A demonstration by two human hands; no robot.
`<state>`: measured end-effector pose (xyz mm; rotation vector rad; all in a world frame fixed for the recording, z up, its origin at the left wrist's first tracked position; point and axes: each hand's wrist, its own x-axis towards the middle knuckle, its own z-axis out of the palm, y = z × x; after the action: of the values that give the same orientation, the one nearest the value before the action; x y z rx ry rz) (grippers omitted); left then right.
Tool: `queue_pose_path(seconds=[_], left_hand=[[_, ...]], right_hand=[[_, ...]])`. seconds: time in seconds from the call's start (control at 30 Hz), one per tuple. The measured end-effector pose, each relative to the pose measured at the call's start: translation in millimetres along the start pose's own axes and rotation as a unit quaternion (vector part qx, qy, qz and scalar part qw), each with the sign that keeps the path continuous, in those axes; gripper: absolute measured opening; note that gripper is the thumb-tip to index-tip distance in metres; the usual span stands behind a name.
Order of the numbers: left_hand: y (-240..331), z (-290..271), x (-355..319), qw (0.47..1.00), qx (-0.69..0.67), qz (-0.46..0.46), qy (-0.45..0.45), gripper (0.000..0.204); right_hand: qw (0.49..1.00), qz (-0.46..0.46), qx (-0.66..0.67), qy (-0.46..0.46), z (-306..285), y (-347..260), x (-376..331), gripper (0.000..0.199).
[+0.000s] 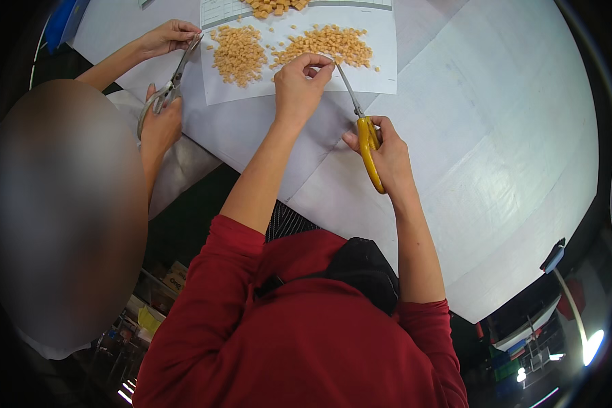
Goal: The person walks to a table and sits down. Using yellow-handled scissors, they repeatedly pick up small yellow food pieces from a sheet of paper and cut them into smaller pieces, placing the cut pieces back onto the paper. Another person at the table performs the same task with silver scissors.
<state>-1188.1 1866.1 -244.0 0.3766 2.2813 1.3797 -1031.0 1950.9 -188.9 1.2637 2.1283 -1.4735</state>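
Note:
My right hand (391, 155) is closed on yellow-handled scissors (368, 146), with the fingers in the handle loops. Their blades point up and away, and the tips reach the fingertips of my left hand (298, 92). That left hand is closed in a pinch; whatever lies between thumb and finger is too small to make out. Just beyond it, two heaps of tiny tan pieces, a left heap (240, 58) and a right heap (336, 46), lie on a white printed sheet (296, 87). Larger tan cubes (276, 7) are piled at the far edge, partly cut off.
At the left, another person's hands (162, 126) work with grey-handled scissors (175, 80) beside the sheet. The pale covered table (496, 156) extends far right. A blue object (64, 24) stands at the far left, and a lamp (591, 347) glows at the lower right.

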Motion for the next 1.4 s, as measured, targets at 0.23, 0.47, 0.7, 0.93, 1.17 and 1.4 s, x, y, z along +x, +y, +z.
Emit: queue_pose_path(seconds=[0.23, 0.47, 0.7, 0.93, 1.17, 1.4], left_hand=[[0.6, -1.0, -0.4, 1.0, 0.006, 0.003, 0.002, 0.016], [0.9, -1.9, -0.9, 1.0, 0.006, 0.004, 0.0, 0.015], [-4.7, -0.3, 0.7, 1.0, 0.0, 0.03, 0.009, 0.013], [-9.9, 1.8, 2.7, 0.999, -0.047, 0.005, -0.002, 0.016], [-8.3, -6.4, 4.8, 0.936, -0.248, -0.237, -0.077, 0.019], [-9.6, -10.3, 7.2, 0.898, -0.316, -0.292, -0.087, 0.02]], right_hand=[[1.0, -0.013, 0.003, 0.018, 6.6, 7.2, 3.0, 0.069], [1.0, -0.015, -0.008, 0.023, 8.7, 8.5, 3.8, 0.069], [0.999, -0.023, -0.012, 0.025, 8.7, 7.3, 3.1, 0.067], [1.0, -0.016, 0.004, 0.025, 8.0, 5.0, 2.2, 0.066], [1.0, -0.019, -0.001, 0.025, 7.3, 4.0, 3.2, 0.067], [0.999, -0.033, -0.009, 0.033, 7.8, 1.4, 3.8, 0.063]])
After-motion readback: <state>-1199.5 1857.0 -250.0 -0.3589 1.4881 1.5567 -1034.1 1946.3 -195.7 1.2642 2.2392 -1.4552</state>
